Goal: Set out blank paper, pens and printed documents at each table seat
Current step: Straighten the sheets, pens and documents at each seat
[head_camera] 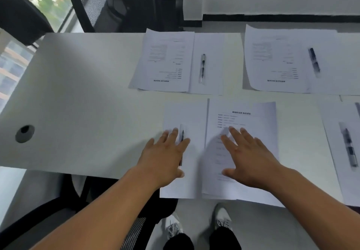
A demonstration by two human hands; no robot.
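Two flat, open-fingered hands: left hand point(167, 152) covers the pen point(182, 138) on blank paper point(185, 117), right hand point(251, 158) presses the printed document point(243, 117). Square both sheets to the desk point(87, 93) edge, sliding gently.

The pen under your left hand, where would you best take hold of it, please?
Pinch the pen at its upper barrel, coming from above and the right. It lies flat, lengthwise on the blank sheet; the left hand covers its middle, so only the ends show.
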